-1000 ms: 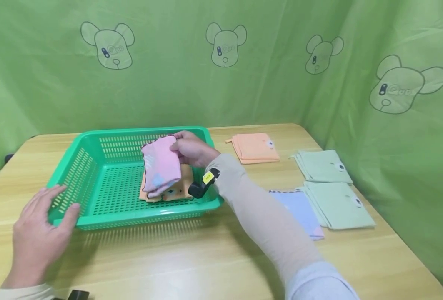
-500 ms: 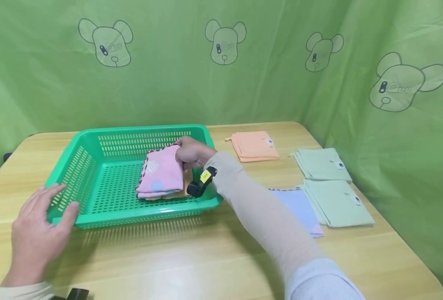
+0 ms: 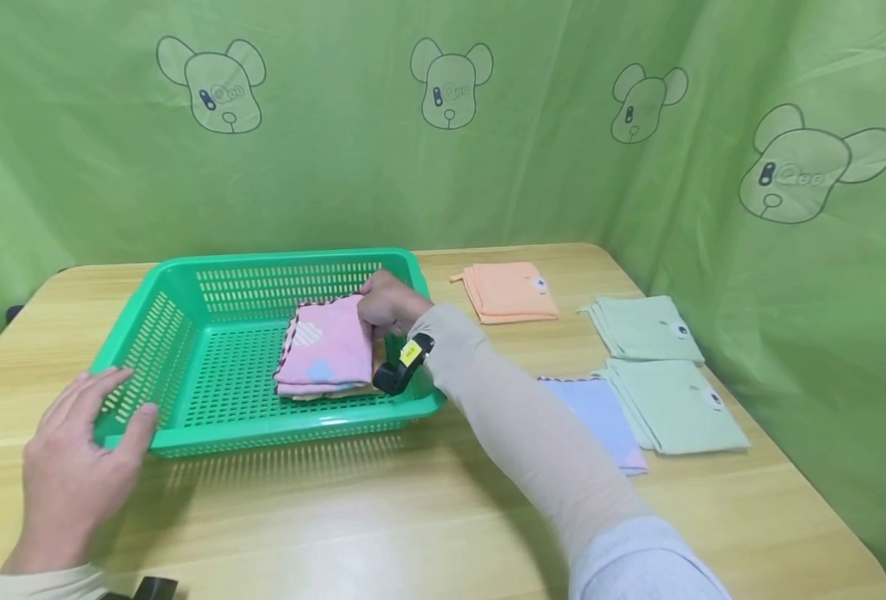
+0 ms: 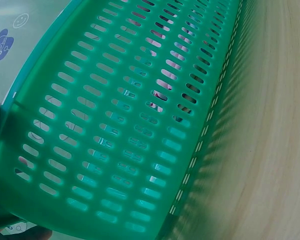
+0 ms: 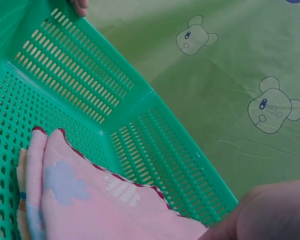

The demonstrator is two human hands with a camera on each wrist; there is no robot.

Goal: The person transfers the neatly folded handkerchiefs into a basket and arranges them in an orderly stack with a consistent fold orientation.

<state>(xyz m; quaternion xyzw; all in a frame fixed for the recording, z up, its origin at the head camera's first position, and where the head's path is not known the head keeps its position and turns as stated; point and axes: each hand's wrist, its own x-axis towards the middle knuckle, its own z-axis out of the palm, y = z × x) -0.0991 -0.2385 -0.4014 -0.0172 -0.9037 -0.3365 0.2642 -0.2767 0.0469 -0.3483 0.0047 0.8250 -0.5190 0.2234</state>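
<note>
Looks like the laying-in step: right hand (image 3: 390, 305) pinching the folded pink towel (image 3: 328, 346), which sits just left of it inside the green basket (image 3: 262, 433); left hand (image 3: 75, 462) rests relaxed on the basket's corner. Next probably needs a gentle let-go.

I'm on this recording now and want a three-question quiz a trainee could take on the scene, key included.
1. Inside the green plastic basket, the right hand holds which folded cloth?
A) pale green
B) pink
C) blue

2. True or false: the folded blue cloth lies inside the basket.

3. How many folded pale green cloths lie on the wooden table?

Key:
1. B, the folded pink cloth.
2. False; the folded blue cloth lies on the table.
3. Two folded pale green cloths.
</note>
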